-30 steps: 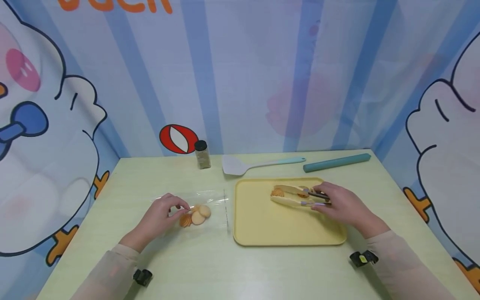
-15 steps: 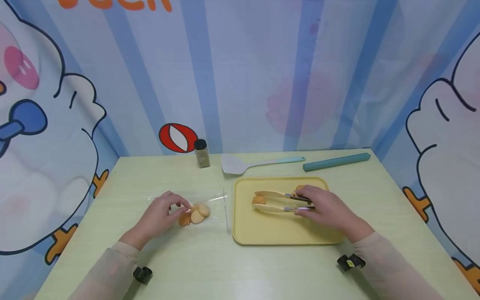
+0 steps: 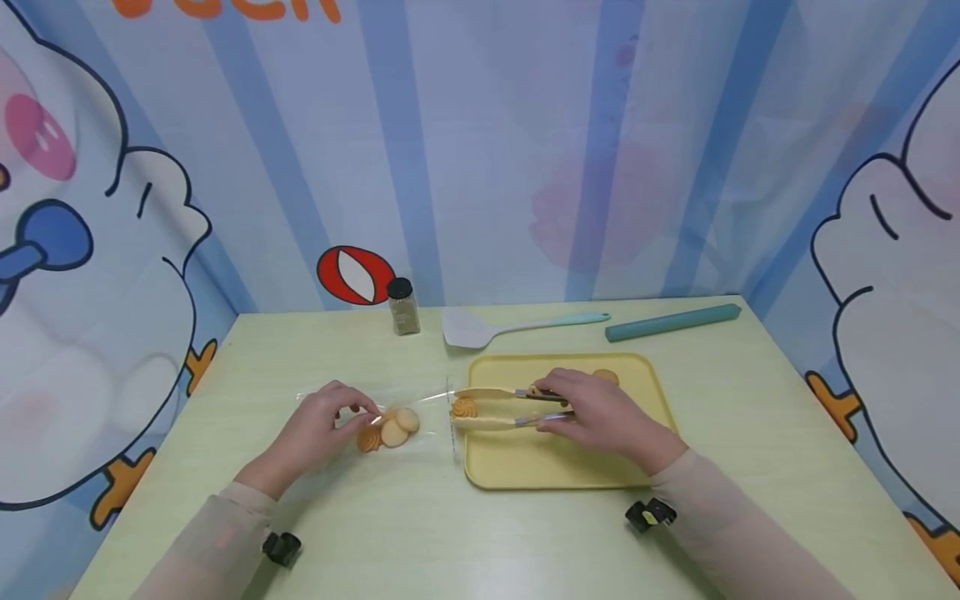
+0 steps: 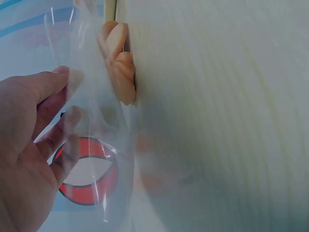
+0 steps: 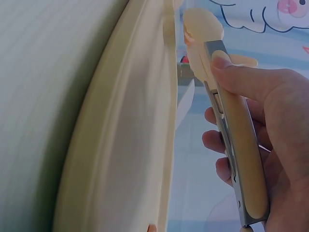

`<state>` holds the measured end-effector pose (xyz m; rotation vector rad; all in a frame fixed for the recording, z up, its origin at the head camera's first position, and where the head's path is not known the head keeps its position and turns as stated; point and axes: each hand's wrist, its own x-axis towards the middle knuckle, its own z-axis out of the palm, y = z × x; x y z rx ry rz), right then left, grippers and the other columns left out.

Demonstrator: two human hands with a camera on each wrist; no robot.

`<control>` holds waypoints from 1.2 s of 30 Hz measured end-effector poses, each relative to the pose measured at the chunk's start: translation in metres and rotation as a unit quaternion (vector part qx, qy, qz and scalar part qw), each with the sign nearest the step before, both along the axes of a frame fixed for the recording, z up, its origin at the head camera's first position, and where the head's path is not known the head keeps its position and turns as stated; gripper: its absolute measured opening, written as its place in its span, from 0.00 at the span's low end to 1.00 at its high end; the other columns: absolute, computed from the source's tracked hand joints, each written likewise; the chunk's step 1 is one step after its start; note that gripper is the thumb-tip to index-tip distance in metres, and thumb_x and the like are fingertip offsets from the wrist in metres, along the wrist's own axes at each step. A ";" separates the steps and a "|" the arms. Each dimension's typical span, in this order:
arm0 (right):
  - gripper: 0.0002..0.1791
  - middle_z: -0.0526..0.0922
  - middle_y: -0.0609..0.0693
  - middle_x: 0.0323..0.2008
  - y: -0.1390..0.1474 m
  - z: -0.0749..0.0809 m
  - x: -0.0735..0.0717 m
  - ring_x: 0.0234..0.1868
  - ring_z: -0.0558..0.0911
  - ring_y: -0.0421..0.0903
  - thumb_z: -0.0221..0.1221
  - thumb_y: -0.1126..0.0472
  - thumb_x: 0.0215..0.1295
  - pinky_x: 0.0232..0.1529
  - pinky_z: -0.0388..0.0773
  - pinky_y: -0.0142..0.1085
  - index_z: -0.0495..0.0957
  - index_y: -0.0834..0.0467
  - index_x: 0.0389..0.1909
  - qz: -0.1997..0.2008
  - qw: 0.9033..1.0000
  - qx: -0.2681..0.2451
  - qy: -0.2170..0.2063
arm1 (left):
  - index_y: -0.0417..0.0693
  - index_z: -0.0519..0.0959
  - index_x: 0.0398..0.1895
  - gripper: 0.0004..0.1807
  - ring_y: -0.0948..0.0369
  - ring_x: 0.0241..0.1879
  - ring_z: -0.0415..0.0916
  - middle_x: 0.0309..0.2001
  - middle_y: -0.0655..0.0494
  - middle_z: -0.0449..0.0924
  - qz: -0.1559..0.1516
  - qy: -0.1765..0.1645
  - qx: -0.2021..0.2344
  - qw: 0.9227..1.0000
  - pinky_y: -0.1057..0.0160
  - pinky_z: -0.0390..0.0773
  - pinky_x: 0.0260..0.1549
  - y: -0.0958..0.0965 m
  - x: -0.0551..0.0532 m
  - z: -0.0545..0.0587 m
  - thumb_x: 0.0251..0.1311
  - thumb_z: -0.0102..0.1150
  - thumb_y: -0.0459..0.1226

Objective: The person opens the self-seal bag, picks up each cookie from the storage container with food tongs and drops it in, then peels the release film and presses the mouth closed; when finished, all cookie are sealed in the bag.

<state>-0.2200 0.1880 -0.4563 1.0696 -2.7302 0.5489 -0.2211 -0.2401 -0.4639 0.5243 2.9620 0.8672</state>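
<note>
My left hand pinches the upper film of a clear plastic bag that lies on the table. Inside the bag are several cookies, some pale and smooth, some darker. In my right hand is a pair of food tongs with tan handles, pointing left. Between the tongs' cream tips is a ridged, golden cookie, over the left rim of the yellow tray and right at the bag's open edge. Another round cookie lies at the tray's back, partly behind my right hand.
Along the back of the table are a jar with a black lid, a spatula with a pale blade, and a teal rod. A striped, cartoon-printed curtain stands behind the table.
My right hand has carried the tongs and ridged cookie leftward across the tray to the bag's opening. The cookie at the back of the tray has come into view. My left hand stays put.
</note>
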 end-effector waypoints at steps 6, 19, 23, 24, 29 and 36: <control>0.27 0.83 0.45 0.48 -0.022 -0.002 -0.003 0.41 0.81 0.41 0.69 0.44 0.65 0.43 0.80 0.39 0.80 0.53 0.59 0.014 1.000 0.015 0.004 | 0.61 0.87 0.42 0.08 0.56 0.48 0.76 0.45 0.61 0.84 -0.006 0.010 -0.001 1.000 0.55 0.78 0.46 -0.001 0.001 0.001 0.65 0.69 0.36; 0.26 0.84 0.46 0.47 -0.059 -0.010 -0.019 0.44 0.81 0.41 0.71 0.47 0.64 0.47 0.81 0.40 0.80 0.54 0.59 0.071 0.997 0.003 0.012 | 0.57 0.87 0.43 0.07 0.56 0.47 0.76 0.44 0.61 0.84 -0.017 0.027 0.004 0.999 0.55 0.78 0.44 0.001 0.002 0.001 0.66 0.68 0.36; 0.26 0.84 0.47 0.47 -0.066 -0.012 -0.019 0.43 0.80 0.41 0.71 0.47 0.64 0.47 0.80 0.40 0.80 0.54 0.59 0.081 0.997 0.004 0.016 | 0.58 0.87 0.43 0.06 0.56 0.47 0.77 0.43 0.61 0.83 -0.011 0.021 0.005 1.000 0.56 0.78 0.44 0.000 0.003 -0.001 0.66 0.69 0.37; 0.26 0.84 0.47 0.47 -0.068 -0.013 -0.019 0.43 0.80 0.41 0.70 0.47 0.65 0.47 0.80 0.39 0.80 0.54 0.59 0.083 0.996 0.004 0.017 | 0.59 0.87 0.43 0.06 0.55 0.47 0.77 0.43 0.61 0.83 -0.009 0.019 0.005 1.000 0.56 0.78 0.43 0.000 0.003 -0.001 0.66 0.69 0.37; 0.26 0.84 0.48 0.47 -0.072 -0.012 -0.018 0.44 0.81 0.41 0.70 0.47 0.65 0.48 0.81 0.40 0.80 0.55 0.59 0.088 0.996 -0.003 0.024 | 0.59 0.87 0.43 0.07 0.55 0.47 0.77 0.44 0.61 0.83 -0.007 0.025 0.006 1.000 0.56 0.78 0.44 -0.001 0.003 -0.002 0.66 0.69 0.36; 0.25 0.84 0.48 0.48 -0.075 -0.012 -0.018 0.44 0.82 0.43 0.71 0.48 0.65 0.49 0.81 0.41 0.80 0.55 0.59 0.089 0.996 0.000 0.019 | 0.59 0.87 0.43 0.08 0.55 0.47 0.77 0.44 0.61 0.84 -0.012 0.033 0.006 0.999 0.57 0.78 0.44 -0.002 0.002 0.000 0.65 0.69 0.35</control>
